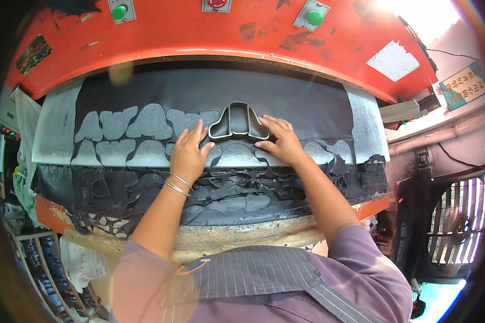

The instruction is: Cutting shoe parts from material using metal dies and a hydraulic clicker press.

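Where left grip [188, 149] faces right grip [285, 144], die [248, 121] between.

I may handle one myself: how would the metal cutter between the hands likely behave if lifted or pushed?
The metal cutter would probably stay stiff, since inner bars brace its wall. It may feel light for its size, as it appears to be an open frame. Pushed, it should slide rather than roll, lying flat on the dark sheet.

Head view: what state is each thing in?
Black sheet: partly cut, shaped holes showing
Metal die: resting on the sheet
Left hand: open, beside the die's left end
Right hand: at the die's right end, grip unclear
Black scraps: heaped, tangled
Panel buttons: pressed or not, unclear
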